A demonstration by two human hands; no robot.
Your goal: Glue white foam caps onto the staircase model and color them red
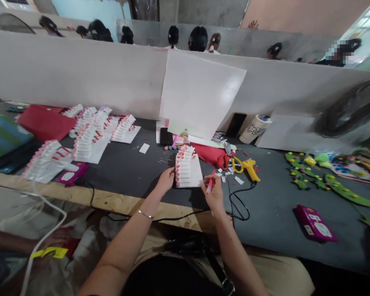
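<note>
In front of me on the dark table lies a white card (196, 172) bearing a curved row of folded white paper pieces (183, 168) with red marks along their left side. My left hand (165, 181) is closed at the card's left edge, fingertips against it. A pink marker (210, 183) slants up out of my right hand (215, 193), which is closed around it, with fingers touching the card's right edge. Just right of this are red-handled scissors (223, 161) and a yellow glue gun (249, 169), with small white paper scraps (223, 176) near them.
Similar paper pieces (83, 142) stand on cards at left, near a purple packet (72, 174). Black cable (181, 216) runs along the table's front edge. Another person's hand (57, 238) shows at lower left. A cup (254, 129), green craft shapes (348, 191) and another purple packet (314, 224) are at right.
</note>
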